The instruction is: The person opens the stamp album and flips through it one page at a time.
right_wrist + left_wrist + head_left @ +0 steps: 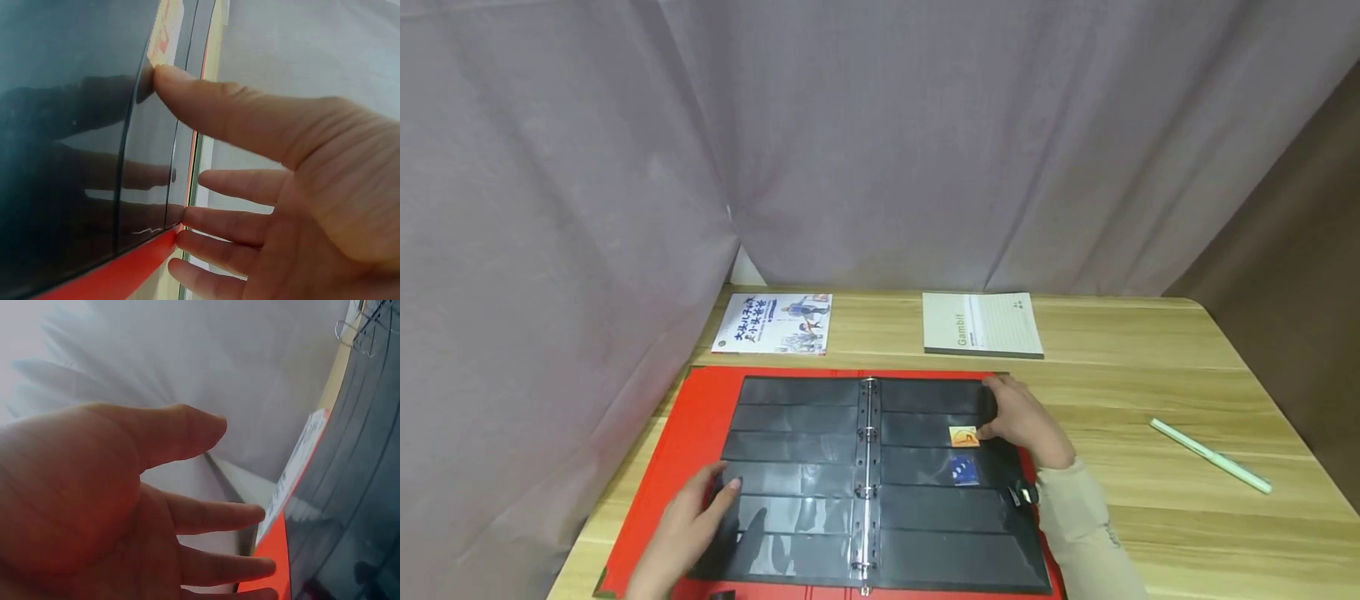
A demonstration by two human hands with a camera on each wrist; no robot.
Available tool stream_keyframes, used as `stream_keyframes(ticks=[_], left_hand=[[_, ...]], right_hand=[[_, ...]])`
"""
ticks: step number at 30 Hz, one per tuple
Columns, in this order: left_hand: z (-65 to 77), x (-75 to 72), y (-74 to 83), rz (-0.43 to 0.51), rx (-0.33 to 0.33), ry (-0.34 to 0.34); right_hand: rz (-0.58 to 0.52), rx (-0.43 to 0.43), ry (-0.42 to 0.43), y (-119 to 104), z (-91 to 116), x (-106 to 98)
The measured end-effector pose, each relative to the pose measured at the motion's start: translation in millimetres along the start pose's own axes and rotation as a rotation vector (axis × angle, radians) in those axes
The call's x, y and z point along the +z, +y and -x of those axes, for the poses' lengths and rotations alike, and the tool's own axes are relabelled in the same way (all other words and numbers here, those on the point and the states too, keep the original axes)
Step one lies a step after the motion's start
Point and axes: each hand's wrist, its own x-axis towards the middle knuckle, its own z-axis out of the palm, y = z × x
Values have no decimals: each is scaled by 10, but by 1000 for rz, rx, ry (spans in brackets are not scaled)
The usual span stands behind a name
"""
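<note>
A red ring binder [711, 400] lies spread on the table, with black pocket pages [962, 554] on both sides of its metal rings. On the right page sit an orange-and-yellow stamp [962, 437] and, one row lower, a blue stamp [964, 470]. My right hand [1026, 421] is at that page's upper right, its thumb tip at the orange stamp's edge. Its other fingers reach out nearly straight by the page's outer edge in the right wrist view. My left hand [688, 521], fingers spread and holding nothing, hovers at the left page's outer edge.
Behind the binder lie a picture booklet [772, 323] at left and a Gambit notebook [981, 323] at right. A pale green pen [1210, 455] rests on the wooden table [1150, 367] to the right. Grey curtains [880, 150] hang along the back and left.
</note>
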Motion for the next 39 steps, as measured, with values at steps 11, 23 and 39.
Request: stream_keyframes(ticks=[11, 23, 39], left_hand=[[-244, 10, 324, -5, 192, 9], [-549, 255, 456, -16, 276, -45], [-609, 744, 482, -126, 280, -193]], right_hand=[[-2, 33, 1, -12, 28, 8], [22, 42, -17, -8, 33, -38], [34, 18, -15, -9, 63, -28]])
